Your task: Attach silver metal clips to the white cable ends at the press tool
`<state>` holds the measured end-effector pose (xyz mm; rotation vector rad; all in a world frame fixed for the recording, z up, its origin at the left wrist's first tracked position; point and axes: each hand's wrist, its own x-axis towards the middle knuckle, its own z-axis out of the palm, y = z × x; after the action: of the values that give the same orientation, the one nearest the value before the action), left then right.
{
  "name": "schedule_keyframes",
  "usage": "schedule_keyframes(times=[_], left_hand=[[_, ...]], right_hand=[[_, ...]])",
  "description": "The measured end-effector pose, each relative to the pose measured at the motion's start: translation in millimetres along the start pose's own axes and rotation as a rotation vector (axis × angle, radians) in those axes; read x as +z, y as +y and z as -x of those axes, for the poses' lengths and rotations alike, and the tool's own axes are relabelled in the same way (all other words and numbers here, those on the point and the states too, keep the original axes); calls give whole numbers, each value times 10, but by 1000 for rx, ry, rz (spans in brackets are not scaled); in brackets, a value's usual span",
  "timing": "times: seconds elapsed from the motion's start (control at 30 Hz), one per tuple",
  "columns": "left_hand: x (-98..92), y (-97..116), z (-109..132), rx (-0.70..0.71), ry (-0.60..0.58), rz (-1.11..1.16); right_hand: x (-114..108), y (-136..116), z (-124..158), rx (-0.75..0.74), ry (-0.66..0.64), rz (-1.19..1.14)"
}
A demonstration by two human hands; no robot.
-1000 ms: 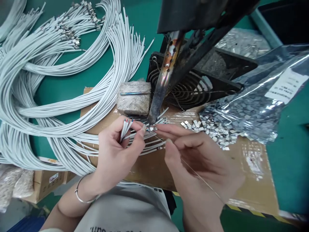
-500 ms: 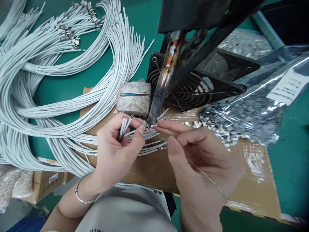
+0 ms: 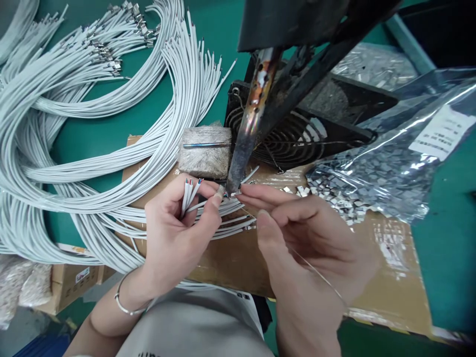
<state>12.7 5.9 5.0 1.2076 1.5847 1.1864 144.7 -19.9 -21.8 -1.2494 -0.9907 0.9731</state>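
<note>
My left hand [image 3: 180, 230] is closed around several white cables [image 3: 188, 195] whose stripped ends show coloured wires. Its thumb and forefinger pinch one wire end against the tip of a soldering iron [image 3: 248, 126], which slants down from a dark mount. From the other side my right hand [image 3: 308, 243] reaches in, with thin solder wire [image 3: 320, 276] running across its palm and out between thumb and fingers toward the tip. Its extended fingertips touch a small metal connector [image 3: 235, 192] at the joint; the exact contact is too small to make out.
Bundles of white cables [image 3: 92, 193] curve over the left of the green table. A wrapped block [image 3: 204, 161] and a black fan [image 3: 282, 141] stand behind the iron. Loose metal connectors [image 3: 340, 201] spill from a plastic bag [image 3: 394, 163] onto the cardboard [image 3: 386, 277].
Both hands stay at the iron's tip, almost still. The whole view has shifted slightly, and the left hand's cables have tilted a little to the left.
</note>
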Motion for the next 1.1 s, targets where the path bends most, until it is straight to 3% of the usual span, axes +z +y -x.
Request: schedule_keyframes(times=[1.1], left_hand=[[-19, 6, 7, 21, 29, -69]], right_hand=[[-19, 10, 16, -35, -36, 41]])
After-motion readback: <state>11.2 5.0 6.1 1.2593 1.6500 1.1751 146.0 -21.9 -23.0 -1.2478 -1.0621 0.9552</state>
